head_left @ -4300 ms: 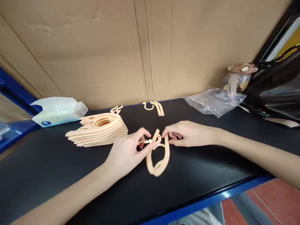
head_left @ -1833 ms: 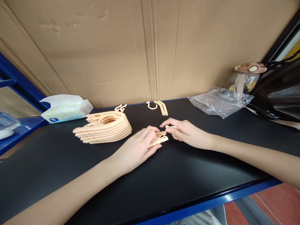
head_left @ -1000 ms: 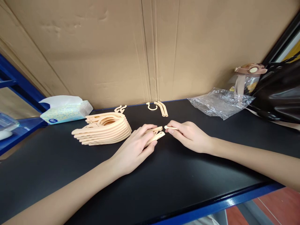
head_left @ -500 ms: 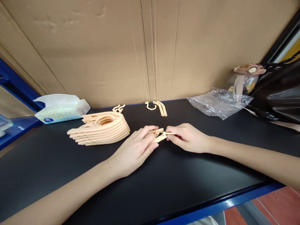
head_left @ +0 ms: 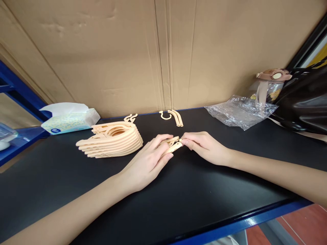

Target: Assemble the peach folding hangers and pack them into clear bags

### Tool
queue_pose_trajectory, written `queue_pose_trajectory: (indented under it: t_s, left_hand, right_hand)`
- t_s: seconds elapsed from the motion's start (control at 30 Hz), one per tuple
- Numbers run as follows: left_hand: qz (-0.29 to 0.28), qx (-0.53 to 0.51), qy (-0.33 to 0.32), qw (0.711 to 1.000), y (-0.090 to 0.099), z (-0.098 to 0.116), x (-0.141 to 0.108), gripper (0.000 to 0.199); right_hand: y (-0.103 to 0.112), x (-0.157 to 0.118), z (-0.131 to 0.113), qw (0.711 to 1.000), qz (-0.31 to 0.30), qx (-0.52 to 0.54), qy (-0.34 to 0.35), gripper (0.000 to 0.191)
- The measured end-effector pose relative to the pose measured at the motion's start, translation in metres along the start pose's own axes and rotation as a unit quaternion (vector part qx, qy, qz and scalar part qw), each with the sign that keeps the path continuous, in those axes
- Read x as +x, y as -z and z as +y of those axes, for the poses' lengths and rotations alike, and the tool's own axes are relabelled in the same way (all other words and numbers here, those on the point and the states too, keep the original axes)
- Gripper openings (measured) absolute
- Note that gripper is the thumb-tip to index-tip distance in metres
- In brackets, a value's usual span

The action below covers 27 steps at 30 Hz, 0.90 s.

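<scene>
The left hand (head_left: pixel 148 161), fingers curled mostly closed, grips a smooth cream hanger (head_left: pixel 175 147), slotted and folded, above the black table (head_left: pixel 189 200); its long axis and ends point toward two o'clock. The right hand (head_left: pixel 205 148) pinches a small, mostly hidden piece (head_left: pixel 180 140) at those ends. Ribbed-looking stack (head_left: pixel 114 141): nine o'clock.

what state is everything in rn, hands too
Held hanger, folded
Left hand, gripping that hanger
Right hand, pinching a small piece
Hanger stack, folded, piled
Loose hook, lying flat
Loose strips, side by side
Tissue pack, open
Clear plastic, crumpled
Bottle, upright, lid on
Black bag, open or shut unclear
</scene>
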<state>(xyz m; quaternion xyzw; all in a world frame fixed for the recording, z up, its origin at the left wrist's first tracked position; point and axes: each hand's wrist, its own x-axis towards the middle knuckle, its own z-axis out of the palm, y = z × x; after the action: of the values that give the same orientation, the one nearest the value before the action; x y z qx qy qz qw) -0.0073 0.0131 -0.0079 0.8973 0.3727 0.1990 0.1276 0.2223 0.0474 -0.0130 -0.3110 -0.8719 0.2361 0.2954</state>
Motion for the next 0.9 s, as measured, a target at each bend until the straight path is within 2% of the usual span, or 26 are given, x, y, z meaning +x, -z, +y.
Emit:
queue_pose_trajectory:
  t_s: [0.13,0.33,0.53,0.9]
  left_hand:
    - [-0.002,-0.002,0.002,1.0,0.0003,0.0003,0.0001,0.029]
    - [-0.001,0.003,-0.001,1.0,-0.0008,0.0012,0.0022,0.028]
    - [-0.008,0.009,-0.004,1.0,-0.0015,0.001,0.0028,0.027]
    - [-0.014,0.022,-0.012,1.0,-0.002,0.0025,0.003,0.028]
  right_hand:
    - [-0.0007,-0.0007,0.0003,1.0,-0.014,-0.012,-0.011,0.033]
    - [-0.0018,-0.005,-0.0006,0.999,-0.038,-0.03,-0.001,0.014]
    - [-0.0018,-0.0048,-0.0018,0.999,-0.038,-0.033,-0.011,0.027]
    - [-0.001,-0.0058,-0.0006,0.996,-0.042,-0.082,-0.017,0.03]
